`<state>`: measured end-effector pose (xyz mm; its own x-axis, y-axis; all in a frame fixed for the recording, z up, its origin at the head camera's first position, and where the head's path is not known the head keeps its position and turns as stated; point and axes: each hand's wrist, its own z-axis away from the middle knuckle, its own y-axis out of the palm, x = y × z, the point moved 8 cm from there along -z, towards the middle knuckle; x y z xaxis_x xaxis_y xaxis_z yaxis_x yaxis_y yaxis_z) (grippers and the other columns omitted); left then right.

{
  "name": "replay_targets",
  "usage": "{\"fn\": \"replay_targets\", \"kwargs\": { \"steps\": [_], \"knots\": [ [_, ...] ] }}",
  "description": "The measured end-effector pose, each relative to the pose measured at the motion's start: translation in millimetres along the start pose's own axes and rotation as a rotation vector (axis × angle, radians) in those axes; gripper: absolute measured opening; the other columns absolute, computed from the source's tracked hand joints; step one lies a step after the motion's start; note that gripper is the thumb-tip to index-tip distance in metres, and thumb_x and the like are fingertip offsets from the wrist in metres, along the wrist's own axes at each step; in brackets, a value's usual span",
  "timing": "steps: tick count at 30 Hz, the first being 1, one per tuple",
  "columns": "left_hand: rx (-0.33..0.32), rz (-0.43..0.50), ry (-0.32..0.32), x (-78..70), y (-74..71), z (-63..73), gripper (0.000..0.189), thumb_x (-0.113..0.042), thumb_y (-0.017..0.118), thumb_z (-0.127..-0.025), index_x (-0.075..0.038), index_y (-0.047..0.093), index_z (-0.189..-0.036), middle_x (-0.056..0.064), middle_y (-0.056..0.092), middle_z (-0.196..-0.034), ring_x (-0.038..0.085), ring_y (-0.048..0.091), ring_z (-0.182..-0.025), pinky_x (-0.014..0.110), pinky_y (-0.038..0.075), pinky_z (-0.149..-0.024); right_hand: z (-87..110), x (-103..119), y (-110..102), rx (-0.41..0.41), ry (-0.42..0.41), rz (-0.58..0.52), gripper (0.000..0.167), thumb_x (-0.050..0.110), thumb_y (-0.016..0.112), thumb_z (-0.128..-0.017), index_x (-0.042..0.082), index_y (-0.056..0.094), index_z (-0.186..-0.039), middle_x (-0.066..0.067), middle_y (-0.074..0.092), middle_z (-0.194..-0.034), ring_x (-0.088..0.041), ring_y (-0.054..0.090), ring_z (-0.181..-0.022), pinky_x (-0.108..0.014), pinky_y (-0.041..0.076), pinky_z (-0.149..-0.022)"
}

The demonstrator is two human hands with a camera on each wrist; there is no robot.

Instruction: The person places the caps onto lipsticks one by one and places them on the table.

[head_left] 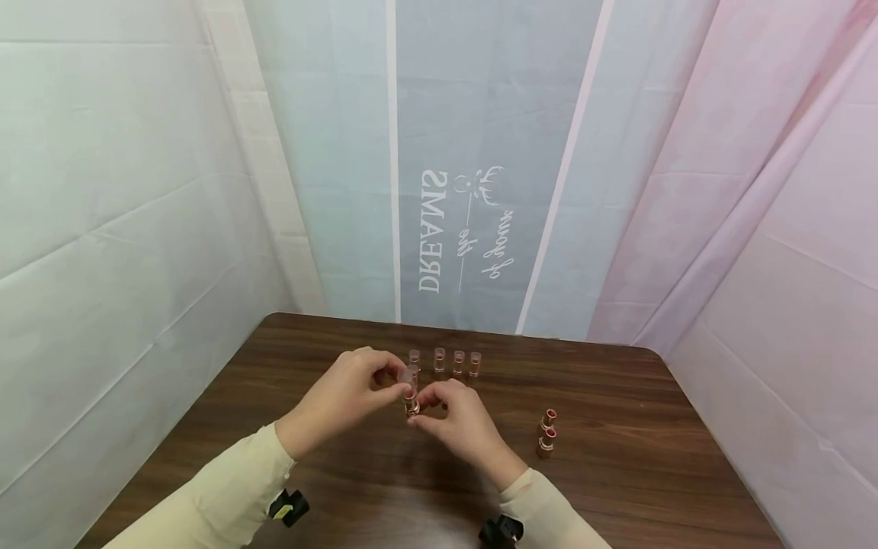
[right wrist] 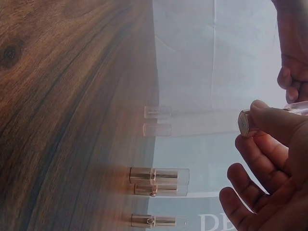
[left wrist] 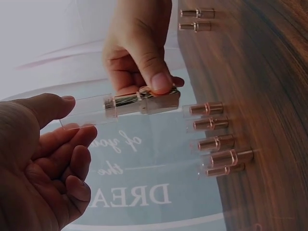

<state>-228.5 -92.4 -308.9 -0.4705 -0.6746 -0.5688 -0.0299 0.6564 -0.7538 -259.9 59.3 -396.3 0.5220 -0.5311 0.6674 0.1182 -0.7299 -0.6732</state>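
- The left hand pinches a clear cap between thumb and finger; its other fingers are loosely curled and hold nothing.
- The right hand grips the lower part of a shiny metal tube, with the thumb pressed on one side and fingers on the other.
- The tube is near the middle of the table from left to right, roughly upright between the two hands. The cap is right above it, and the left wrist view shows the cap's mouth overlapping the tube's tip.
- Five capped tubes stand beyond the hands, towards the far edge: three spaced to the right, two close together at the left end.
- Two loose caps stand side by side to the left of them, seen in the right wrist view.
- Two open tubes with red tops stand to the right of the right hand, one just nearer than the other.
- A pale backdrop with mirrored white lettering hangs beyond the far edge.
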Motion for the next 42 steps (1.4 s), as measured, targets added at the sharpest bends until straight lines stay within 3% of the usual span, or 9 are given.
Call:
{"fn": "replay_targets", "kwargs": {
  "steps": [5,12,17,22,34,42],
  "knots": [
    [0.025,-0.004,-0.009,3.8,5.7,-1.8,0.008,-0.025,0.08,-0.091,-0.023,0.073,-0.094,-0.016,0.066,-0.086,0.006,0.061,-0.083,0.03,0.056,-0.073,1.0,2,-2,-0.018,-0.012,-0.01,0.019,0.031,0.088,-0.082,0.03,0.072,-0.092,0.019,0.067,-0.092,-0.003,0.06,-0.091,-0.037,0.055,-0.08],
    [0.054,-0.001,0.0,5.8,12.8,-4.9,0.009,-0.026,0.081,-0.09,-0.023,0.073,-0.093,-0.016,0.067,-0.086,0.0,0.061,-0.078,0.023,0.053,-0.07,1.6,3,-6,-0.031,-0.018,-0.01,0.018,0.032,0.087,-0.083,0.032,0.072,-0.093,0.02,0.066,-0.094,-0.004,0.062,-0.093,-0.029,0.052,-0.08],
    [0.068,0.012,-0.016,7.3,14.7,-6.0,0.008,-0.027,0.08,-0.091,-0.025,0.072,-0.092,-0.016,0.066,-0.086,0.0,0.062,-0.077,0.022,0.054,-0.068,1.5,4,-7,-0.022,-0.015,-0.027,0.017,0.03,0.087,-0.084,0.032,0.072,-0.093,0.02,0.065,-0.095,-0.006,0.062,-0.095,-0.037,0.054,-0.085],
    [0.082,0.039,0.01,8.0,17.7,-8.0,0.008,-0.024,0.079,-0.092,-0.023,0.071,-0.092,-0.013,0.066,-0.087,0.001,0.061,-0.076,0.022,0.054,-0.068,2.2,6,-8,-0.015,-0.021,-0.028,0.017,0.031,0.086,-0.084,0.031,0.071,-0.093,0.019,0.064,-0.095,-0.004,0.062,-0.096,-0.038,0.054,-0.087],
    [0.048,0.06,0.022,12.5,11.9,-9.8,0.009,-0.026,0.08,-0.092,-0.027,0.071,-0.092,-0.015,0.066,-0.086,0.003,0.061,-0.076,0.023,0.054,-0.068,-5.5,19,-3,-0.024,-0.079,0.031,0.018,0.03,0.083,-0.088,0.025,0.068,-0.098,0.012,0.065,-0.095,-0.01,0.062,-0.094,-0.033,0.053,-0.084],
    [0.008,0.029,0.031,16.3,11.2,-7.9,0.009,-0.028,0.08,-0.091,-0.028,0.072,-0.096,-0.018,0.066,-0.088,0.004,0.06,-0.082,0.029,0.055,-0.073,-10.0,18,-3,-0.049,-0.071,0.072,0.024,0.028,0.085,-0.086,0.023,0.066,-0.101,0.006,0.066,-0.098,-0.01,0.06,-0.094,-0.033,0.052,-0.082]
  ]
}}
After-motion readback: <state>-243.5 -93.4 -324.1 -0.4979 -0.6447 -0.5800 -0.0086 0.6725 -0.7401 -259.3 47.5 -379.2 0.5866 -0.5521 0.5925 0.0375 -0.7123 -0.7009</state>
